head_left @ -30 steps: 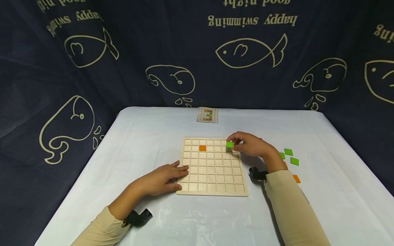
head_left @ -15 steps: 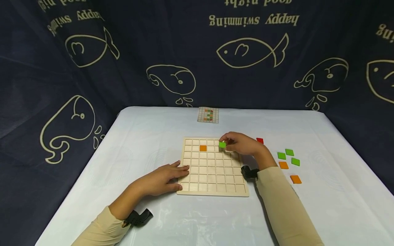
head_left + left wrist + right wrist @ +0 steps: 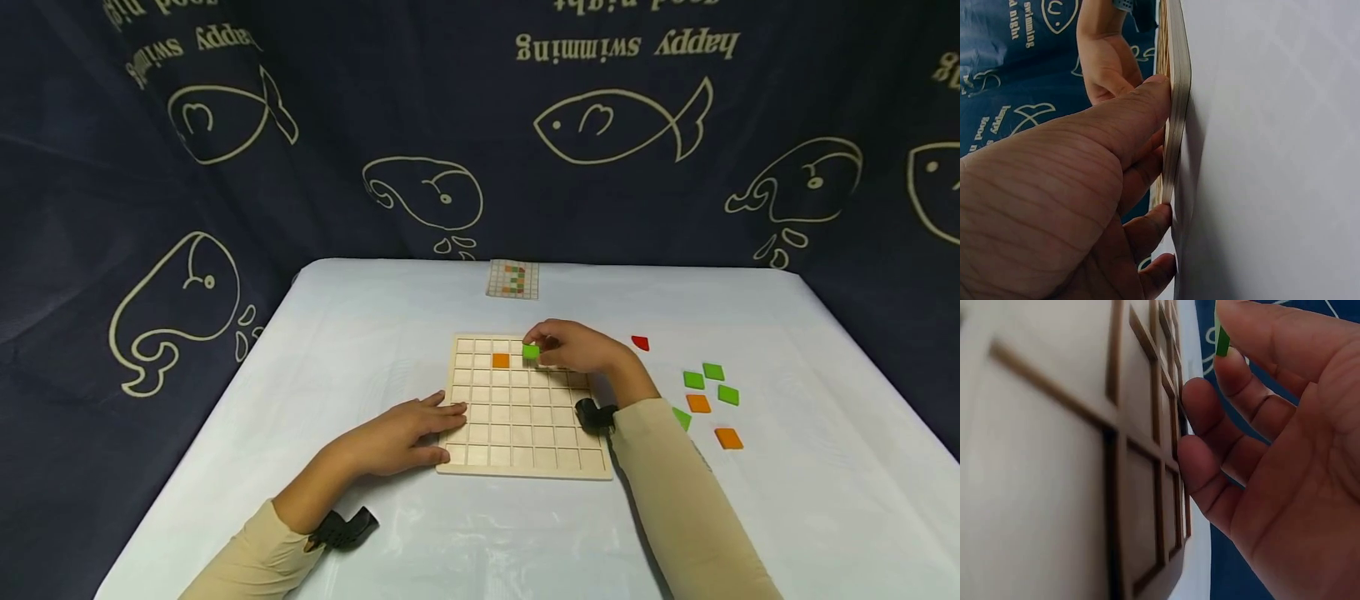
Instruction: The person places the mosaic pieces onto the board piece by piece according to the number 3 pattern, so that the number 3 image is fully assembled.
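My right hand (image 3: 576, 344) pinches a small green square tile (image 3: 531, 352) between thumb and finger, over the far rows of the wooden grid board (image 3: 522, 475). In the right wrist view the green tile (image 3: 1222, 341) is seen edge-on, apart from the board, while other fingertips come close to the grid. One orange tile (image 3: 501, 361) lies in a cell to the left of the held tile. My left hand (image 3: 401, 435) rests on the board's left edge with fingers spread; the left wrist view shows its thumb and fingers against the board's side (image 3: 1179, 94).
Right of the board lie several loose tiles: green ones (image 3: 713, 372), orange ones (image 3: 728, 438) and a red piece (image 3: 640, 342); the right sleeve partly covers one green tile (image 3: 682, 418). A small pattern card (image 3: 513, 279) lies at the table's back edge, before a dark fish-print curtain (image 3: 420, 100).
My right hand has moved left over the board with the green tile, nearer the orange one. Loose tiles behind the right arm have come into sight. The left hand stays put.
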### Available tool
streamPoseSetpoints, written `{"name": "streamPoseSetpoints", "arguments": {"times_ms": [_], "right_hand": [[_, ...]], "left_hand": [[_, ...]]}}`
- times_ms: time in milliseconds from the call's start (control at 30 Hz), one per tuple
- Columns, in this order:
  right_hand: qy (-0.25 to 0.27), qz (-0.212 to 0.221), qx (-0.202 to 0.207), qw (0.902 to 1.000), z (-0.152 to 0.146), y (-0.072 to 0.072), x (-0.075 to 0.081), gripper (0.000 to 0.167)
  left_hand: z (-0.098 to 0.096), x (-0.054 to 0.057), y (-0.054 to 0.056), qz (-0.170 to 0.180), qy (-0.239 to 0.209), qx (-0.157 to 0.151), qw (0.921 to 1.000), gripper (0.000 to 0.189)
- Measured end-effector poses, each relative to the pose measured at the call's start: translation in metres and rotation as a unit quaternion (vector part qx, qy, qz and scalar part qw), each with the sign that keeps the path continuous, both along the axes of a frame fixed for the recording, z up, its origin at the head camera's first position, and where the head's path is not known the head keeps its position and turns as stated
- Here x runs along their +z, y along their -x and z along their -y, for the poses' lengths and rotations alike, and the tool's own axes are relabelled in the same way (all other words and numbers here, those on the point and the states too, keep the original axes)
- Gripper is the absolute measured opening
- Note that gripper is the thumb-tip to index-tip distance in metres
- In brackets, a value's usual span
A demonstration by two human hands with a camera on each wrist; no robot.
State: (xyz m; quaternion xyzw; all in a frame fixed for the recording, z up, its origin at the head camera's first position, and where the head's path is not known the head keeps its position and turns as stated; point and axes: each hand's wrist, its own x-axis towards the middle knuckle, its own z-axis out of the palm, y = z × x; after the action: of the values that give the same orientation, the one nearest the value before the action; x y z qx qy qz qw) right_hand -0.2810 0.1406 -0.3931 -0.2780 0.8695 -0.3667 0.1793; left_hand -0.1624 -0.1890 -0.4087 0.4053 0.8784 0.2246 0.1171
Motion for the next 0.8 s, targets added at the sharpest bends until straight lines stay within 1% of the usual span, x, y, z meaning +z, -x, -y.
{"name": "streamPoseSetpoints", "arguments": {"times_ms": [67, 200, 300, 367, 567, 800], "right_hand": [[0.0, -0.004, 0.003, 1.0, 0.002, 0.002, 0.001, 0.032], [-0.007, 0.002, 0.013, 0.9999, 0.005, 0.005, 0.002, 0.03], [-0.01, 0.012, 0.015, 0.9998, 0.008, 0.003, -0.002, 0.03], [-0.01, 0.013, 0.011, 0.9998, 0.009, 0.003, -0.002, 0.031], [-0.021, 0.022, 0.013, 0.9995, 0.015, 0.004, -0.005, 0.031], [-0.021, 0.011, 0.006, 0.9997, 0.018, 0.002, -0.008, 0.03]], "left_hand": [[-0.001, 0.001, 0.001, 0.001, 0.0, 0.001, 1.0, 0.055], [-0.003, 0.003, 0.001, 0.008, 0.004, 0.004, 1.0, 0.054], [-0.001, 0.001, -0.001, 0.014, 0.004, 0.005, 0.9999, 0.054], [-0.002, 0.001, -0.001, 0.009, 0.001, 0.004, 0.9999, 0.054], [-0.001, 0.0, -0.001, 0.014, 0.004, 0.002, 0.9999, 0.054], [-0.001, 0.0, 0.0, 0.008, -0.004, -0.003, 1.0, 0.054]]}}
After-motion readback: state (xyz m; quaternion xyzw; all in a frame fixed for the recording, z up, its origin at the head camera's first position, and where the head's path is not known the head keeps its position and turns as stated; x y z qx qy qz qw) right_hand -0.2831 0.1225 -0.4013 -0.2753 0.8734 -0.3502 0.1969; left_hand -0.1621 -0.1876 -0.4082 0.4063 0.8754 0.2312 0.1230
